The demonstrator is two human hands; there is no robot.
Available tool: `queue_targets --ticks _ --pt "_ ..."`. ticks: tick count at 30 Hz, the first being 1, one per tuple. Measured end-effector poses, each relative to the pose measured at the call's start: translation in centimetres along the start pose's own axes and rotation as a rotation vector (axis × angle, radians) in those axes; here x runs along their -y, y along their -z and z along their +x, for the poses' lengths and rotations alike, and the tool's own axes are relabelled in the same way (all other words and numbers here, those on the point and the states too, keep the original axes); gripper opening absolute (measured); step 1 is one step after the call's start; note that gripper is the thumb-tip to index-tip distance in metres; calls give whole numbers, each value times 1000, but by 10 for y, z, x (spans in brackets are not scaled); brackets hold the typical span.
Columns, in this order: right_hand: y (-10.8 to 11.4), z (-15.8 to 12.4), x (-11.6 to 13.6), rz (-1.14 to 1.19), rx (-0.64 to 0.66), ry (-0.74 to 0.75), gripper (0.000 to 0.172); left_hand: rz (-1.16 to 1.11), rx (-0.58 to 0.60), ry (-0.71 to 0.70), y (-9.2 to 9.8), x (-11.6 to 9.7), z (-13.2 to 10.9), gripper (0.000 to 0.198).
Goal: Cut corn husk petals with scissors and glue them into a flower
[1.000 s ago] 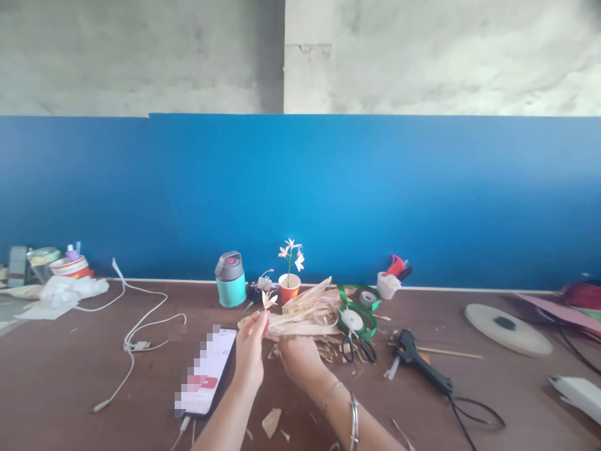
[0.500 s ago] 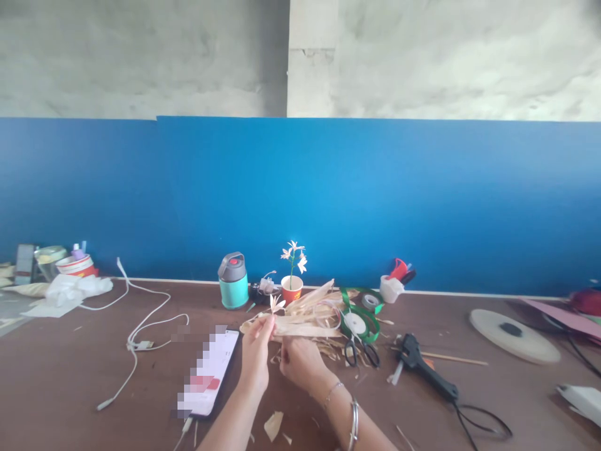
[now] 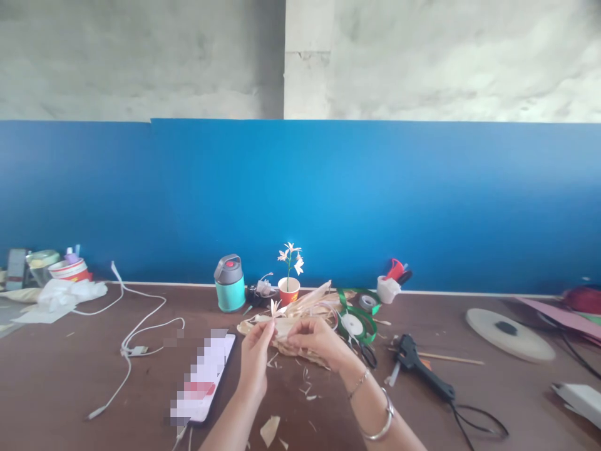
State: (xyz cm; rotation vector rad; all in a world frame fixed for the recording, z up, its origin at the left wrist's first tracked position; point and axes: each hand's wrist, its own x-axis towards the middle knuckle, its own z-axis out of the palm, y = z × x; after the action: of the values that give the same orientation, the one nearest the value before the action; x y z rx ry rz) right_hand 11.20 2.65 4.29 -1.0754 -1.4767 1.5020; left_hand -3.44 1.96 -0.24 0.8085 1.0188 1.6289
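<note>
Between the thumb and fingers of my left hand (image 3: 255, 357) is a small pale flower (image 3: 275, 309), held upright with its petals spread. Close on its right, my right hand (image 3: 319, 342) has its thumb and fingers pinched together; what they hold, if anything, I cannot make out. Behind both hands lies a heap of pale, dry husk strips (image 3: 307, 302). A red and white paper cup (image 3: 288, 292) beyond it holds a green stem with several similar flowers (image 3: 291, 255). Black-handled scissors (image 3: 369, 356), partly hidden, lie beside my right hand.
Left of my hands lies a phone (image 3: 206, 382) with a cable, near a turquoise flask (image 3: 230, 293). To the right are green ribbon rolls (image 3: 353, 323), a black glue gun (image 3: 425, 369), a thin stick (image 3: 455, 358) and a round pale disc (image 3: 509, 335). Scraps litter the front.
My right hand has risen from low over the husk strips and turned, its pinched fingers now level with my left fingertips. My left hand keeps the flower. The view has shifted slightly.
</note>
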Motion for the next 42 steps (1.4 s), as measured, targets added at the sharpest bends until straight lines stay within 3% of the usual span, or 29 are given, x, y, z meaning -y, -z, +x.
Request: queue_targets --ticks 9,26,32,37,42 --pt "4 -10 23 -123 -108 96 6 107 37 -14 -4 -7 -8 35" --pt "-9 -8 32 -539 -336 379 16 254 71 -88 -9 -7 -18 33" --pt "2 -7 30 -477 -364 339 16 217 92 -39 -11 -9 -20 33" --pt "23 2 18 -350 -426 85 19 114 98 9 -14 -12 -20 34" --pt "20 7 5 -269 -305 -78 19 12 102 70 -15 -13 -19 31"
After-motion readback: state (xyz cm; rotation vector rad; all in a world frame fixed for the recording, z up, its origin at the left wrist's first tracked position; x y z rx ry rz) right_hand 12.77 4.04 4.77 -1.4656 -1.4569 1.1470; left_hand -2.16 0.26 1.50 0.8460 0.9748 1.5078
